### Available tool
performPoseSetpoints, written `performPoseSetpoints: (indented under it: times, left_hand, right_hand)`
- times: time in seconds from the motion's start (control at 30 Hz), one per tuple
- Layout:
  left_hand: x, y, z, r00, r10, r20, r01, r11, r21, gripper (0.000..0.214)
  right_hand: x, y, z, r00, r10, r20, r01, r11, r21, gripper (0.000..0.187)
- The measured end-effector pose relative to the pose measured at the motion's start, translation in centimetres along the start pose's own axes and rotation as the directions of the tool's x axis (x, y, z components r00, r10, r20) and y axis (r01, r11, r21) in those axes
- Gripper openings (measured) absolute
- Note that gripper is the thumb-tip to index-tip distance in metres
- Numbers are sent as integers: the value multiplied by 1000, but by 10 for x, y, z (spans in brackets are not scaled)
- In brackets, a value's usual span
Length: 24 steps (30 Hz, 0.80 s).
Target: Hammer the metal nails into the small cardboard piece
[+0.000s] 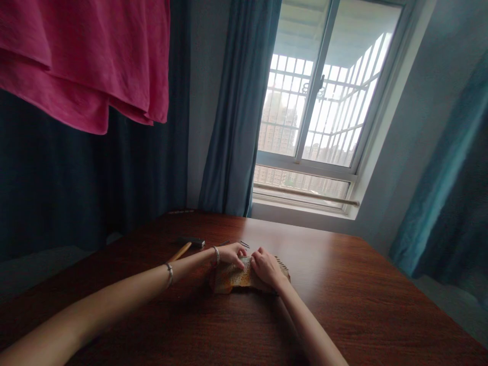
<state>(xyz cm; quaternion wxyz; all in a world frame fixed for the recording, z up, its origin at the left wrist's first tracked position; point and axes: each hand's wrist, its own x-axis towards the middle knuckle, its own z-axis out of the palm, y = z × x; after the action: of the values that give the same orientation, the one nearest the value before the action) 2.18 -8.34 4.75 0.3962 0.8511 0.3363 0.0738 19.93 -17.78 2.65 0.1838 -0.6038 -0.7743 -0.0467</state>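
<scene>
A ragged-edged piece of tan board (244, 277), speckled with orange-brown patches, lies on the table in front of me. Its right side shows a row of ridges. My left hand (232, 254) is at its far left edge, with thumb down on the upper face and fingers bent over the edge. Beside it, my right hand (267, 265) presses on the right part of the board with curled fingers, their tips partly hidden. Just beyond my hands lie a few thin dark nails (245, 244). What looks like a hammer (182, 251), wooden-handled with a dark head, rests behind my left forearm.
The dark reddish-brown table (335, 295) reaches to the wall below a barred window (305, 122). Blue curtains (238, 112) hang at the back and on the right. A pink cloth (99, 66) hangs at the upper left, above the table's height.
</scene>
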Motion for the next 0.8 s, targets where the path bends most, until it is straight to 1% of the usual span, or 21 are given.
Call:
performPoseSetpoints:
  times: [0.07, 0.17, 0.27, 0.37, 0.43, 0.57, 0.7, 0.8]
  left_hand:
    - [13, 0, 9, 999, 12, 39, -11, 1000, -21, 50]
    - [34, 3, 25, 999, 11, 53, -5, 994, -109, 54]
    - [54, 14, 42, 997, 58, 54, -47, 981, -189, 55]
    - [69, 30, 57, 992, 110, 62, -97, 977, -191, 51]
    - [77, 39, 66, 989, 140, 48, -132, 983, -129, 48]
    - [86, 50, 80, 977, 212, -23, -209, 973, 101, 39]
    - [85, 49, 86, 942, 326, -76, -290, 909, 298, 33]
    - [81, 45, 89, 920, 374, -120, -308, 876, 372, 33]
  right_hand:
    - [-3, 10, -5, 998, 44, 36, -45, 998, 36, 36]
    - [-11, 32, -14, 996, 69, 61, -73, 995, 64, 38]
    - [-22, 55, -23, 993, 103, 56, -108, 989, 97, 37]
    - [-37, 76, -30, 989, 142, 41, -147, 982, 122, 35]
    - [-46, 87, -32, 985, 167, 34, -170, 976, 136, 35]
    - [-59, 100, -31, 977, 214, 14, -214, 966, 148, 33]
    - [-64, 104, -24, 964, 265, -19, -260, 955, 141, 27]
    - [-65, 103, -19, 957, 281, -67, -273, 955, 116, 26]
